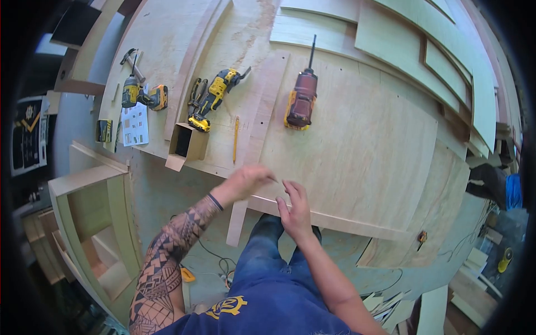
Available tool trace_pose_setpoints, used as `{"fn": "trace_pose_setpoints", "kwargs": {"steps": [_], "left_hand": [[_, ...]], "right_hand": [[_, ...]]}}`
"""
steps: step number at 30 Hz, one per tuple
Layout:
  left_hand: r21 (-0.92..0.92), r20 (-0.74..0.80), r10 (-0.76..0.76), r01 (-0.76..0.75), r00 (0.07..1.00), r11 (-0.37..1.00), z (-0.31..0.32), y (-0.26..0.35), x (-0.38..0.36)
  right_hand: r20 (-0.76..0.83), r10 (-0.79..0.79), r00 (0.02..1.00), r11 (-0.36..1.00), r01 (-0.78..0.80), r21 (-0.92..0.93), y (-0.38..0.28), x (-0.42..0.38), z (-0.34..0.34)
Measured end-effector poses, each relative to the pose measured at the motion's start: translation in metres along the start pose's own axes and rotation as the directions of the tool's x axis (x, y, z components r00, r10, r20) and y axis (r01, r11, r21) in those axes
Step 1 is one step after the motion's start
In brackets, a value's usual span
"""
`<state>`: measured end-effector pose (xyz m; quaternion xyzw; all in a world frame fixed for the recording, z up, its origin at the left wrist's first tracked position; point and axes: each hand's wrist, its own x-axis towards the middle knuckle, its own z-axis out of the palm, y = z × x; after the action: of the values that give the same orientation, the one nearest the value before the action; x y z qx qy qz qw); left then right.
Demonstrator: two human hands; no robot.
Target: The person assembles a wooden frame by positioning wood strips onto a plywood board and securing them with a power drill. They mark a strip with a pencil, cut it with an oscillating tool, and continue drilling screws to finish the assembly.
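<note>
My left hand (248, 182) is over the near edge of the plywood worktop (357, 139), its fingers pinched together; anything between the fingertips is too small to make out. Close by on the right, my right hand (295, 211) has its fingers apart and holds nothing visible. A thin wooden strip (237, 223) sticks out past the edge below my left hand. Beyond the hands, a red and yellow driver (302, 100) with a long bit stands on the plywood. A yellow pencil (235, 138) lies to the left of a long narrow board (264, 111).
A yellow multi-tool (218, 95), an open cardboard box (186, 144), a drill (130, 91), a hammer (133, 64) and a printed sheet (135, 124) are at the left. Stacked panels (402, 50) fill the back right. A wooden cabinet frame (95, 184) stands lower left.
</note>
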<state>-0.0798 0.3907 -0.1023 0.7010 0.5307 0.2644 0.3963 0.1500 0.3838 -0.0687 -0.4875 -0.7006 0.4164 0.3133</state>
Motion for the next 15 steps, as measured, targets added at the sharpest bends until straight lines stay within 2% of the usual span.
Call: {"fn": "trace_pose_setpoints", "kwargs": {"steps": [1,2,3,4,6,7,9,10,11,12,13,14,15], "left_hand": [[0.0,0.019,0.002,-0.002,1.0,1.0,0.009,0.017,0.004],[-0.182,0.128,-0.215,0.236,0.968,0.954,0.016,0.03,0.007],[-0.322,0.266,-0.397,0.469,0.878,0.822,0.02,0.04,0.012],[-0.316,0.272,-0.392,0.467,0.879,0.826,0.02,0.052,0.021],[-0.45,0.415,-0.483,0.635,0.771,0.628,0.023,0.069,0.034],[-0.31,0.352,-0.403,0.511,0.845,0.802,0.028,0.061,0.041],[-0.097,-0.057,-0.475,0.468,0.878,0.878,0.04,0.026,0.073],[-0.015,-0.371,-0.299,0.316,0.879,0.949,0.034,0.013,0.097],[0.116,-0.629,-0.075,0.188,0.774,0.975,0.027,0.002,0.121],[-0.001,-0.638,-0.044,0.057,0.768,0.998,0.018,0.008,0.146],[-0.116,-0.651,-0.019,-0.075,0.758,0.99,0.011,0.015,0.17],[-0.257,-0.56,-0.149,0.001,0.815,0.967,0.014,0.002,0.186],[-0.387,-0.442,-0.274,0.094,0.854,0.917,0.022,-0.01,0.191]], "right_hand": [[-0.012,0.014,1.0,1.0,-0.014,0.004,0.004,0.001,-0.002],[0.09,0.07,0.993,0.997,-0.073,0.025,0.011,0.002,-0.007],[0.193,0.118,0.974,0.991,-0.128,0.042,0.017,0.002,-0.014],[0.184,0.12,0.976,0.99,-0.131,0.044,0.023,0.001,-0.023],[0.337,0.179,0.924,0.983,-0.185,-0.012,0.033,-0.007,-0.044],[0.335,0.185,0.924,0.982,-0.19,-0.018,0.039,-0.016,-0.05],[0.188,0.374,0.908,0.923,-0.384,0.018,0.051,-0.036,-0.06],[0.188,0.375,0.908,0.923,-0.384,0.015,0.064,-0.048,-0.063],[0.135,0.555,0.821,0.783,-0.57,0.248,0.08,-0.061,-0.064],[0.133,0.714,0.688,0.565,-0.678,0.47,0.089,-0.07,-0.068],[0.177,0.78,0.6,0.429,-0.719,0.547,0.085,-0.07,-0.078],[0.186,0.786,0.59,0.419,-0.728,0.542,0.085,-0.07,-0.084],[0.229,0.801,0.553,0.292,-0.695,0.657,0.086,-0.071,-0.09]]}}
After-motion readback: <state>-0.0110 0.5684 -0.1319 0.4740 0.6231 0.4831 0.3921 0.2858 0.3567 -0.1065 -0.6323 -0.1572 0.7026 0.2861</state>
